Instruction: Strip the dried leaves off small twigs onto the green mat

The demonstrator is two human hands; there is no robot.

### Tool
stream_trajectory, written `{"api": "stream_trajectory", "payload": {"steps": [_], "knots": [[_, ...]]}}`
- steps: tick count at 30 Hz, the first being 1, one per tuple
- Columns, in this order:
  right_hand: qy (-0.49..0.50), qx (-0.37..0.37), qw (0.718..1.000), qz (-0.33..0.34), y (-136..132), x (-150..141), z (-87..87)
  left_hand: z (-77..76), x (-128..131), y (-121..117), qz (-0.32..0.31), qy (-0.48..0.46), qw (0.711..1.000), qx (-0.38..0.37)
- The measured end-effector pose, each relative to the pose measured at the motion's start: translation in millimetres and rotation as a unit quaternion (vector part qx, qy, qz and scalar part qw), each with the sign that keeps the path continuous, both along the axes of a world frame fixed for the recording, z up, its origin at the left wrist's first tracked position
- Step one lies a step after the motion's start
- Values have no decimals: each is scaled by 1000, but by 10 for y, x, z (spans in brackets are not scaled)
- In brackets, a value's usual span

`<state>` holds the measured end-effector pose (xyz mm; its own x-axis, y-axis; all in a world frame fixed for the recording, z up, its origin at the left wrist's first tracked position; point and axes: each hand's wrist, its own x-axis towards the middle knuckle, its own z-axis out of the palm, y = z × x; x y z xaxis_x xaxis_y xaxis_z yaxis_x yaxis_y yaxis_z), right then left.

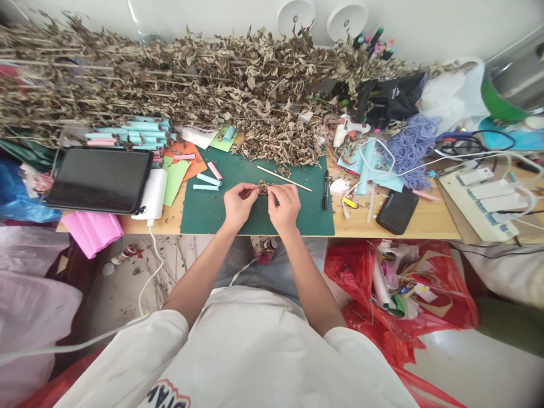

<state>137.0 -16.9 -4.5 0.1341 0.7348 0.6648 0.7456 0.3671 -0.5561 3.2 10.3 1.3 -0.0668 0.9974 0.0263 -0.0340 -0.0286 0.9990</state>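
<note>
My left hand and my right hand meet over the green cutting mat. Between their pinched fingertips is a small clump of dried leaves, gripped from both sides. A thin wooden stick lies on the mat just beyond my fingers. To the left of my left hand are light blue paper rolls and a pink paper roll. A black pen rests near the mat's right edge. Beyond the stick, a heap of dried leaves spills onto the mat.
Long dried leafy stalks fill the back. At left are a tablet, a white power bank and stacked paper rolls. Rightward lie a glue gun, purple yarn, a black phone and a power strip.
</note>
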Motion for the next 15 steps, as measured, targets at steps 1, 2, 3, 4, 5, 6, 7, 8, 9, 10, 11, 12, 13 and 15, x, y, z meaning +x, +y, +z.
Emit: {"api": "stream_trajectory", "payload": {"steps": [1,2,3,4,5,6,7,8,9,10,11,12,13,15], "knots": [[6,-7,1000,-5,17,3,-13,2,-2,-3,-2,-5,1000,1],[12,-15,1000,-7,33,6,-26,3,-6,-6,-4,-7,1000,3],[16,-22,1000,-6,47,9,-37,4,-12,-8,-6,-7,1000,9],[20,-29,999,-3,59,12,-44,4,-17,-10,-10,-4,1000,18],[23,-35,999,0,68,16,-47,4,-24,-11,-13,0,999,30],[25,-38,999,2,73,19,-46,3,-30,-12,-17,6,999,44],[26,-41,999,3,76,22,-42,1,-35,-13,-21,11,998,57],[25,-42,999,3,77,25,-35,-1,-40,-13,-24,15,997,68],[25,-41,999,1,75,27,-26,-4,-45,-13,-25,17,997,74],[23,-41,999,-4,71,28,-16,-7,-49,-12,-26,18,996,77],[22,-41,999,-8,66,28,-7,-11,-52,-12,-26,19,996,78],[20,-41,999,-12,59,27,3,-14,-54,-11,-27,20,996,77],[19,-42,999,-13,51,25,12,-18,-55,-10,-28,21,997,75],[16,-45,999,-1,33,18,31,-24,-54,-7,-33,17,997,67]]}}
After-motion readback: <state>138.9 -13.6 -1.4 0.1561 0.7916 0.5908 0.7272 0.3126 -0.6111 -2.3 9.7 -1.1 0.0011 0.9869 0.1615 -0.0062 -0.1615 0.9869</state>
